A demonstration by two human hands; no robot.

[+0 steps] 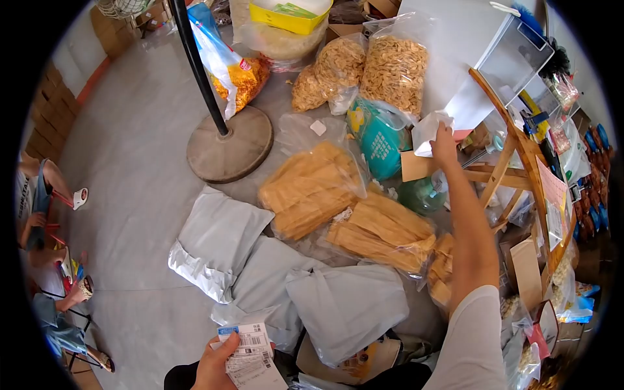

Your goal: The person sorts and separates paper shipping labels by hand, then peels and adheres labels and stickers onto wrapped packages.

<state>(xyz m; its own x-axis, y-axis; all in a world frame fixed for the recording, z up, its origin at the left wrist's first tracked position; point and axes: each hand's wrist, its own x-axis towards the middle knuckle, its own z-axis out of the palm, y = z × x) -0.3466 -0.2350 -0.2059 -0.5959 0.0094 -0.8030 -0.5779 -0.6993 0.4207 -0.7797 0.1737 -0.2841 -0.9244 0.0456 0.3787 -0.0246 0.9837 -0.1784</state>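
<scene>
My left hand (216, 365) is closed on a small stack of printed shipping labels (250, 348) with barcodes, low in the view. Stretched forward to the upper right, my right hand (445, 144) grips a crumpled white sheet (429, 133); whether it is paper or plastic I cannot tell. Just below that sheet is a cardboard flap (418, 167). Three grey mailer bags (348, 305) lie on the floor in front of me. Beyond them are clear bags of flat tan dried food (312, 188), and a teal bag (382, 140) stands beside the white sheet.
A black pole rises from a round base (231, 144). Bags of tan chips (393, 73), an orange snack bag (247, 81) and a yellow tray (292, 19) are farther back. A wooden frame (513, 140) stands at right. Seated people's legs (58, 188) show at left.
</scene>
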